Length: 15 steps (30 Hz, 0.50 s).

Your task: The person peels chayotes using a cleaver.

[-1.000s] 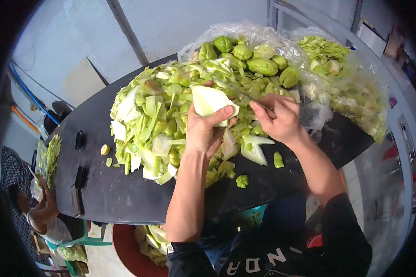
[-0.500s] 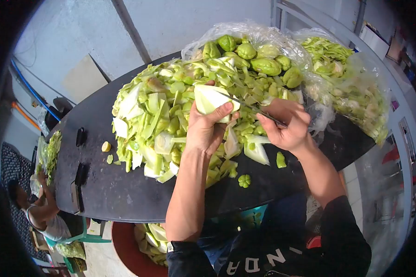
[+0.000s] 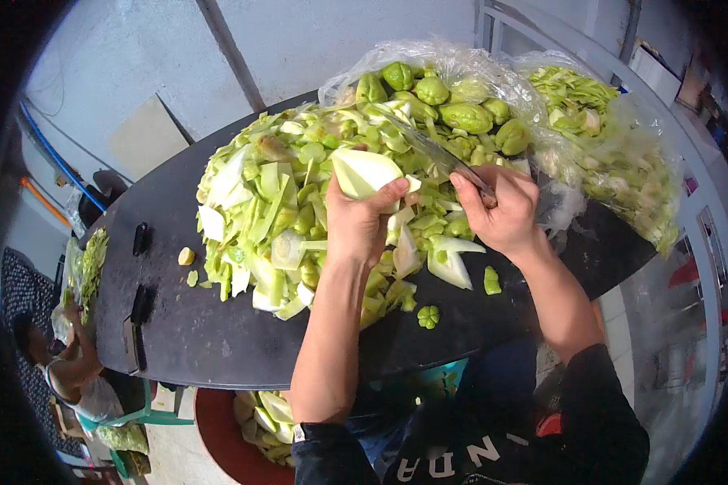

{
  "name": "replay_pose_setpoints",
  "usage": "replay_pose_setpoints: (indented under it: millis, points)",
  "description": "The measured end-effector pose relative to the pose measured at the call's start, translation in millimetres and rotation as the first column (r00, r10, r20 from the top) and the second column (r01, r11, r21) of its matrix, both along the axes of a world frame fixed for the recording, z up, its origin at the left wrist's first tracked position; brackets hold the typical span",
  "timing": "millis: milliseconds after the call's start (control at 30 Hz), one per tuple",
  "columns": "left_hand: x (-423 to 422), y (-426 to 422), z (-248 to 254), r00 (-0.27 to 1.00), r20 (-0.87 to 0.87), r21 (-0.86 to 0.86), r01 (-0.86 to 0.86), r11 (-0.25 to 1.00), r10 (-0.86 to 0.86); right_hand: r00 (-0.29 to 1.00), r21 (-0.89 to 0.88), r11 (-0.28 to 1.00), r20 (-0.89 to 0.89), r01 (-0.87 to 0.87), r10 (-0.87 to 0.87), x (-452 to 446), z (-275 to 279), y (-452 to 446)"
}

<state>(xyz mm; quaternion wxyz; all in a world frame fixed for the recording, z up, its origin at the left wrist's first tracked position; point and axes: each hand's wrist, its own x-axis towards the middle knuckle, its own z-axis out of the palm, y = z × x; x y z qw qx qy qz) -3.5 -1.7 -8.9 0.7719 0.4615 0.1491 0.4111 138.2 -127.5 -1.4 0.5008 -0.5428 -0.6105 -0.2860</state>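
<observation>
Fingers (image 3: 391, 189) of the left hand (image 3: 357, 230) grip the pale piece (image 3: 366, 173), the thumb across its near side; the piece is held above the pile (image 3: 271, 202), its cut faces turned up. The right hand (image 3: 503, 202) is closed around the handle of the knife (image 3: 438, 153); the blade slants up and away to the left, beyond the pale piece.

The pile, made of peelings and cut pieces, covers the middle of the dark worktop (image 3: 218, 343); a pale wedge (image 3: 450, 265) lies at its near right edge; two small green bits (image 3: 428, 317) lie nearer the person; a yellow bit (image 3: 186, 256) and black objects (image 3: 141, 307) lie to the left.

Whole green fruits (image 3: 466, 118) sit in a clear bag (image 3: 341, 83) behind the pile; a second bag (image 3: 647, 174), holding cut greens, is to the right. Below the worktop's near edge, a red tub (image 3: 212, 428) holds pale slices (image 3: 273, 411); at far left, another person (image 3: 77, 380) sits with hands near a bundle of greens (image 3: 95, 263).
</observation>
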Motion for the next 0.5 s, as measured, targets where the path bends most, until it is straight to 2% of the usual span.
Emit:
replay_pose_setpoints:
  millis: [33,67,100,167,200,233,267,300,367,400,500]
  points:
    - [0,1,0,1.0,-0.001,-0.001,0.0,1.0,0.0,1.0,-0.001,1.0,-0.001,0.0,0.0,1,0,1]
    - [-1,1,0,0.979,-0.104,0.196,-0.152,0.969,0.174,1.0,0.004,1.0,-0.013,-0.007,0.007,1,-1,2]
    - [-2,2,0,0.918,-0.167,0.399,-0.27,0.877,0.358,1.0,0.01,1.0,-0.025,-0.015,0.015,1,-1,3]
    - [-3,12,-5,0.905,-0.123,0.435,-0.32,0.842,0.408,0.999,0.005,1.0,-0.04,-0.009,0.009,4,-3,3]
    - [-5,16,-2,0.954,-0.093,0.212,-0.262,0.942,0.286,0.999,-0.002,1.0,-0.053,0.001,-0.001,5,-3,3]
    - [-8,19,1,0.985,-0.033,-0.017,-0.17,0.985,0.17,0.999,0.003,1.0,-0.052,0.0,0.001,5,-1,1]
    - [-11,24,2,0.99,-0.031,-0.081,-0.139,0.987,0.137,0.998,-0.015,1.0,-0.065,0.011,-0.012,4,1,-1]
    - [-16,27,4,0.99,-0.029,-0.073,-0.142,0.987,0.14,0.997,-0.031,0.999,-0.077,0.02,-0.022,4,4,-1]
    - [-33,29,8,0.999,-0.041,-0.067,0.031,0.997,-0.034,0.998,-0.006,1.0,-0.063,0.015,-0.015,13,0,1]
    - [-49,23,14,0.995,-0.099,-0.05,-0.024,0.998,0.019,0.998,0.003,1.0,-0.056,0.013,-0.013,17,-2,1]
    - [-119,-5,24,0.94,-0.057,-0.009,-0.338,0.941,0.337,0.994,-0.007,0.998,-0.086,0.063,-0.063,22,2,-5]
